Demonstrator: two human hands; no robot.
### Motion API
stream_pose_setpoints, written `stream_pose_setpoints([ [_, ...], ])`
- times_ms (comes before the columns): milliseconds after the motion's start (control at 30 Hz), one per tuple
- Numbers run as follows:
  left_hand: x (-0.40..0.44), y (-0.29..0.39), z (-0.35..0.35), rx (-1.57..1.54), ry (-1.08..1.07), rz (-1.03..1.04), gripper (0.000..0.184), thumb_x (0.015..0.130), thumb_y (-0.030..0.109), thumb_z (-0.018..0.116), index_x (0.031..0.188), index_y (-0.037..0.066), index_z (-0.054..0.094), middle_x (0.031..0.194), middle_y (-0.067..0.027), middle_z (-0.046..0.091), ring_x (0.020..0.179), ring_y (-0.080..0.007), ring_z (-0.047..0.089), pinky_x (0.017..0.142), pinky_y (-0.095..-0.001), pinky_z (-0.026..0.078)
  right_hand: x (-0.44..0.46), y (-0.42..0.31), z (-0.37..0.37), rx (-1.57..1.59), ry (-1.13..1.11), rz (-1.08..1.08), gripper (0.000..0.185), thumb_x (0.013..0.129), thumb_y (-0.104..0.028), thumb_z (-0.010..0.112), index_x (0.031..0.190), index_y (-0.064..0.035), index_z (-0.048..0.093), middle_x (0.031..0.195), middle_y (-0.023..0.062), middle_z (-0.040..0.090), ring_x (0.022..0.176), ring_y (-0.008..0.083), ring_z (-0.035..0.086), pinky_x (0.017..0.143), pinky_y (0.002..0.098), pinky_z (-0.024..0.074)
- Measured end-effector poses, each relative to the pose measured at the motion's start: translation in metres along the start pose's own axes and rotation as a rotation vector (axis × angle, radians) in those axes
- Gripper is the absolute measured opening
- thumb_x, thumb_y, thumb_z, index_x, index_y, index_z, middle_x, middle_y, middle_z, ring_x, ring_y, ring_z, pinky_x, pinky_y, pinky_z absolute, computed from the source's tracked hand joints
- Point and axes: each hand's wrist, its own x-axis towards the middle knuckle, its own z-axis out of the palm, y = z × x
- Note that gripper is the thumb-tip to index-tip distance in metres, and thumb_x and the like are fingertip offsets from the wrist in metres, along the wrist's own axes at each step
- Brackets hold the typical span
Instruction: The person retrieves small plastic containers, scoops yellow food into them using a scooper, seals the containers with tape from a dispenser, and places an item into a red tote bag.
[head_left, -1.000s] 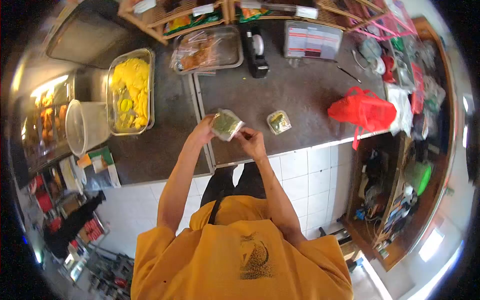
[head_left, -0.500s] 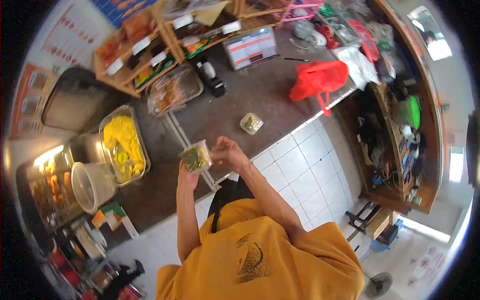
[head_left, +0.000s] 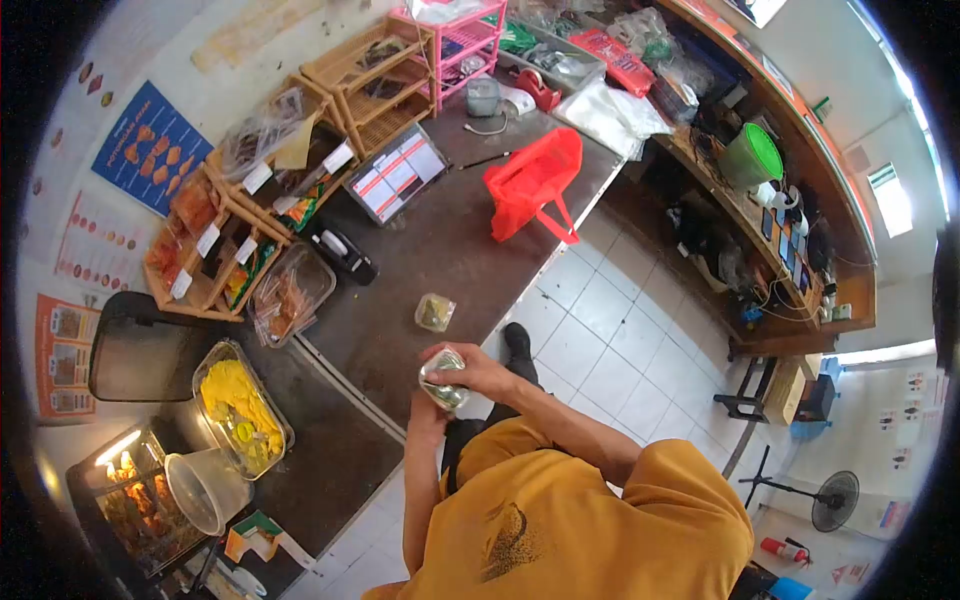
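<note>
A small clear packed container point(head_left: 446, 378) with green contents is held between both hands near the counter's front edge. My left hand point(head_left: 428, 412) supports it from below and the left, its fingers partly hidden. My right hand point(head_left: 475, 372) wraps over its top and right side, the thumb across it. Just beyond the hands, a second small clear container point(head_left: 435, 312) lies on the dark counter point(head_left: 400, 250). Farther off on the counter is a red bag point(head_left: 535, 185) with loose handles.
A tablet point(head_left: 398, 175), a black tape dispenser point(head_left: 345, 257) and a tray of bagged food point(head_left: 292, 292) line the back. At left are a tray of yellow food point(head_left: 240, 408) and a clear tub point(head_left: 208, 490). A pink rack point(head_left: 468, 45) stands far back.
The view has turned to the right. The right hand has moved from the container's edge to closing over it. The held container is now tilted and more covered by fingers.
</note>
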Motion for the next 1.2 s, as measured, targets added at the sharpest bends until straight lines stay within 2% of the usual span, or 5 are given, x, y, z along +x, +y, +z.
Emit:
stream_pose_setpoints([
  [400,0.279,0.037,0.294,0.233,0.265,0.300,0.036,0.091,0.031,0.069,0.118,0.010,0.056,0.097,-0.0013,0.064,0.088,-0.0174,0.063,0.078,-0.0349,0.052,0.113,-0.251,-0.341,-1.193,0.376,-0.072,0.041,0.083,-0.027,0.078,0.112,-0.0012,0.065,0.097,0.0045,0.072,0.087,0.0200,0.067,0.077,0.0369,0.0531],
  [533,0.317,0.023,0.319,0.065,0.416,0.604,0.024,0.088,0.014,0.070,0.108,0.003,0.063,0.097,-0.0022,0.065,0.087,-0.0132,0.062,0.078,-0.0287,0.050,0.223,-0.153,-0.443,-0.975,-0.084,-0.092,0.043,0.085,-0.031,0.074,0.113,0.0000,0.066,0.096,0.0124,0.073,0.082,0.0247,0.069,0.075,0.0384,0.0536],
  [833,0.267,-0.007,0.296,0.318,0.587,0.785,0.038,0.087,0.018,0.074,0.120,0.004,0.061,0.104,-0.0090,0.065,0.090,-0.0156,0.062,0.080,-0.0301,0.051,0.202,-0.176,-0.464,-1.672,0.168,-0.235,0.039,0.089,-0.044,0.068,0.096,-0.0054,0.072,0.080,0.0208,0.069,0.077,0.0422,0.067,0.061,0.0489,0.0511],
  [1000,0.197,-0.012,0.141,1.340,1.287,0.484,0.113,0.057,0.028,0.090,0.151,0.022,0.028,0.152,-0.0175,0.033,0.141,-0.0439,0.027,0.102,-0.0650,0.037,0.186,-0.228,-0.432,-1.076,-0.011,-0.189,0.027,0.086,-0.029,0.070,0.095,-0.0039,0.072,0.082,0.0218,0.069,0.079,0.0423,0.067,0.066,0.0490,0.0523],
  [1200,0.209,-0.021,0.029,1.541,0.874,0.343,0.103,0.054,0.012,0.087,0.144,0.017,0.039,0.140,-0.0188,0.044,0.129,-0.0431,0.042,0.101,-0.0540,0.042,0.149,-0.268,-0.415,-1.501,0.313,-0.423,0.040,0.083,-0.021,0.071,0.117,-0.0006,0.064,0.104,0.0216,0.069,0.097,0.0400,0.065,0.083,0.0484,0.0518],
])
